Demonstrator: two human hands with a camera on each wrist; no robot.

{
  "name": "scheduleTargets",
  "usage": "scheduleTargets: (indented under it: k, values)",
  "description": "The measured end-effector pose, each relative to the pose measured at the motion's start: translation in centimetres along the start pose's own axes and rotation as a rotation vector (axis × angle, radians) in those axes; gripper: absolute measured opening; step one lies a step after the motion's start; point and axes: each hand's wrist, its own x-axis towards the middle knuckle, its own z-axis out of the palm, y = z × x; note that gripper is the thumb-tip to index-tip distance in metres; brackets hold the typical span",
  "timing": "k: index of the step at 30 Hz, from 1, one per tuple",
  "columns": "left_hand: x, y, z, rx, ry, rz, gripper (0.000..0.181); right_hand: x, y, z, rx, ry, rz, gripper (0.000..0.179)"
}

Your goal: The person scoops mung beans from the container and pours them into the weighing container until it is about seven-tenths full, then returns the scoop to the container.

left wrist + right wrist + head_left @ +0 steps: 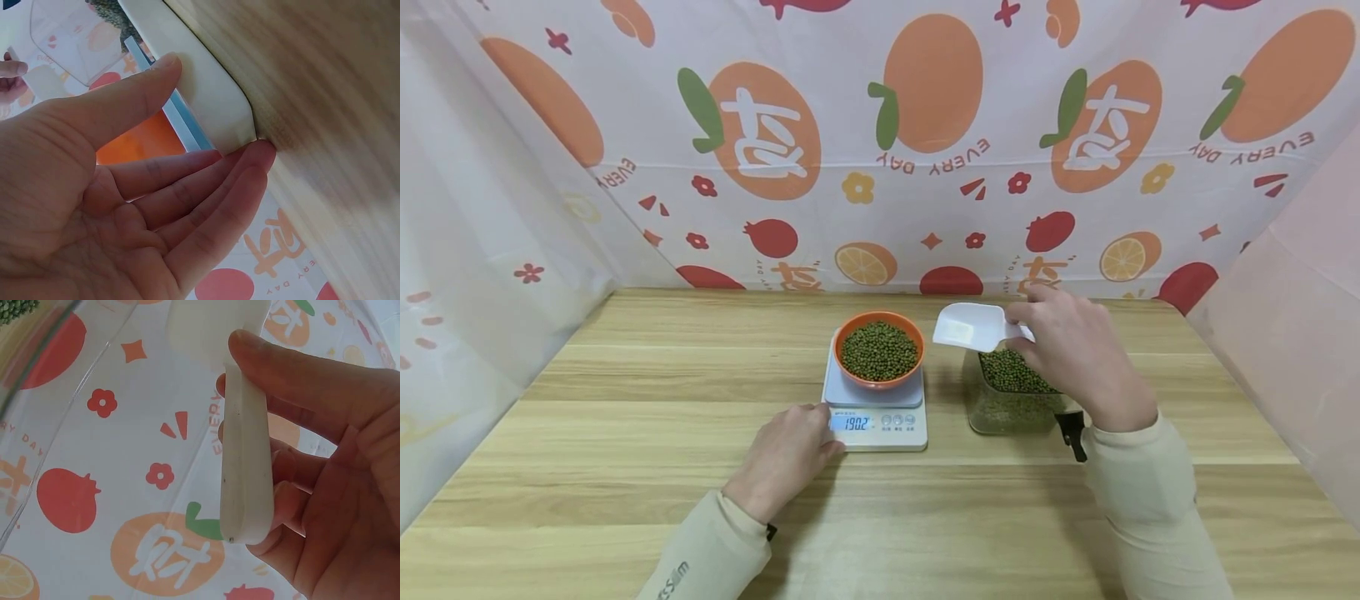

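Observation:
An orange bowl (880, 384) of green mung beans (880, 350) stands on a white kitchen scale (891, 442), whose display reads about 190.2. At the scale's front left corner my left hand (790, 454) holds the edge between thumb and fingers; the left wrist view shows the thumb (140, 94) on one face and fingertips around the corner. My right hand (1075, 350) grips the handle (247, 469) of a white scoop (967, 327), with no beans visible in it. Below the scoop is a clear container (1011, 417) of mung beans (1011, 371), partly hidden by that hand.
The wooden table (647, 433) carries the scale and, to its right, the container. A black clip (1072, 433) shows at the container's right side. Behind the table hangs a fruit-print curtain (850, 108), with pale sheets at both sides.

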Motion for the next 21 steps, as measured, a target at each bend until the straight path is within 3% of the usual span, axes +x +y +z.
scheduleTargets:
  k: [21]
  values:
    - [0.0, 0.0, 0.2, 0.000, 0.004, 0.002, 0.026, -2.6, 2.4, -1.0, 0.049, 0.038, 0.086, 0.023]
